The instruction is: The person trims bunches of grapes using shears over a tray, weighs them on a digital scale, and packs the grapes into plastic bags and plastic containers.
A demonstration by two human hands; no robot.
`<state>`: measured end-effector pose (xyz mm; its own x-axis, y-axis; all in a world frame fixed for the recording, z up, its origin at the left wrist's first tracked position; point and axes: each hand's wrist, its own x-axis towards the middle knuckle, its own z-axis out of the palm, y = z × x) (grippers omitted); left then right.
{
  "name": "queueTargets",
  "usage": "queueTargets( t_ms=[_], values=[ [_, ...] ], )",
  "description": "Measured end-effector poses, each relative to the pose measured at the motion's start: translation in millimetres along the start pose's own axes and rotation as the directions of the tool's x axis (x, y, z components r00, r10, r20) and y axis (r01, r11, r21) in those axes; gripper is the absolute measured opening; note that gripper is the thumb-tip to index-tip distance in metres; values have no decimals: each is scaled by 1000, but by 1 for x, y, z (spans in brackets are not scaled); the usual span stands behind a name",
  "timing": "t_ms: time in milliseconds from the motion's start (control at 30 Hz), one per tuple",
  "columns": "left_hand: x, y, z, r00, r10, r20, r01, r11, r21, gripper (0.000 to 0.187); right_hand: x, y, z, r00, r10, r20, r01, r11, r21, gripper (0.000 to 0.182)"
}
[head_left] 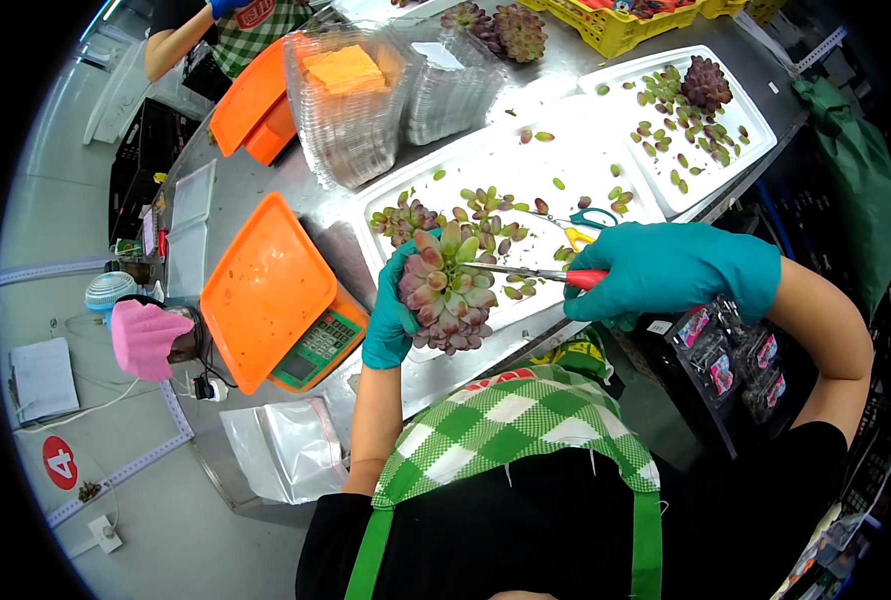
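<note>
My left hand (390,315), in a teal glove, is wrapped round a large succulent rosette (445,290) with pink-purple outer leaves and a green centre. Into the rosette's upper leaves reach the long narrow metal blades of red-handled scissors (585,279). Their handle is gripped in my gloved right hand (665,270). Beneath is a white tray (555,160) with loose leaves and another rosette (402,218). A second pair of scissors (580,225), with blue and yellow handles, lies in that tray, just beyond my right hand.
An orange scale (270,290) stands left, near stacked clear plastic trays (345,130). Behind right, another white tray (755,150) holds loose leaves and a dark rosette (705,83). A yellow crate (610,30) sits at the back. A co-worker's arm (175,50) shows top left.
</note>
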<state>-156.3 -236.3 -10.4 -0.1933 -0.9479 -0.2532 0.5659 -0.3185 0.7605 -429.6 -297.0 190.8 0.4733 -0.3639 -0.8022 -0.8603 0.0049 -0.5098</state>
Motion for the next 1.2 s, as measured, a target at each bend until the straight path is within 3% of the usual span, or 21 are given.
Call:
queueTargets(
  t_ms=[133,200,233,267,300,333,400,433,500,533,567,633,700,733,867,933,967,1000,1033,1100,1200],
  values=[
    [-6,-11,-15,997,-55,-51,49,993,-107,46,5,27,3,912,-262,-316,243,965,-99,52],
    [-7,-5,-3,995,-97,28,101,981,-165,52,29,57,10,845,-125,-520,147,989,0,54],
    [-6,-8,-4,994,-97,50,106,971,-213,59,52,84,13,697,-187,-693,75,979,-189,56],
    [-8,-8,-3,988,-101,114,126,962,-243,61,71,108,8,560,-288,-777,-115,901,-418,60],
    [-9,-5,1,979,-98,180,145,952,-269,64,77,118,-3,589,-204,-782,-271,862,-429,62],
    [-11,-1,9,990,-116,80,127,980,-153,68,103,158,-7,477,-256,-841,-407,784,-469,64],
    [-12,0,13,991,-128,33,131,982,-132,66,122,194,-16,453,-177,-874,-471,784,-404,67],
    [-11,-3,10,987,-127,94,145,966,-214,65,132,210,-16,433,-176,-884,-475,789,-390,68],
    [-9,-11,2,972,-106,209,179,911,-373,63,154,230,-3,271,-308,-912,-451,796,-403,70],
    [-9,-13,0,969,-109,222,191,900,-391,62,149,213,0,332,-326,-885,-351,828,-437,66],
    [-9,-13,-1,968,-114,223,197,895,-399,61,166,220,6,289,-518,-805,-229,779,-583,61],
    [-5,-17,-2,972,-164,167,214,910,-355,60,159,179,27,632,-389,-670,-96,818,-566,56],
    [1,-19,-4,970,-228,84,243,927,-287,58,181,183,46,663,-350,-662,-120,823,-555,53],
    [4,-23,-8,974,-216,61,225,939,-262,47,184,182,48,655,-280,-702,-161,855,-492,51],
    [2,-19,2,976,-216,31,217,944,-250,44,190,185,37,775,-262,-575,-70,868,-491,45],
    [5,-19,0,976,-218,27,214,919,-332,44,154,155,26,855,-107,-508,-20,971,-237,39],
    [1,-19,1,983,-183,-26,170,950,-263,46,146,151,22,911,-26,-412,-9,997,-83,38],
    [-2,-17,3,987,-143,-73,127,974,-188,49,145,158,19,962,-62,-266,147,938,315,42],
    [-4,-14,4,988,-100,-116,87,990,-111,52,123,143,22,928,-169,-331,340,745,574,36],
    [-2,-10,0,977,-154,-150,129,978,-162,79,88,119,16,905,-349,-243,406,540,737,47],
    [2,-14,-11,983,-142,-118,128,985,-112,91,26,68,14,877,-448,-173,423,549,721,38]
  ],
)
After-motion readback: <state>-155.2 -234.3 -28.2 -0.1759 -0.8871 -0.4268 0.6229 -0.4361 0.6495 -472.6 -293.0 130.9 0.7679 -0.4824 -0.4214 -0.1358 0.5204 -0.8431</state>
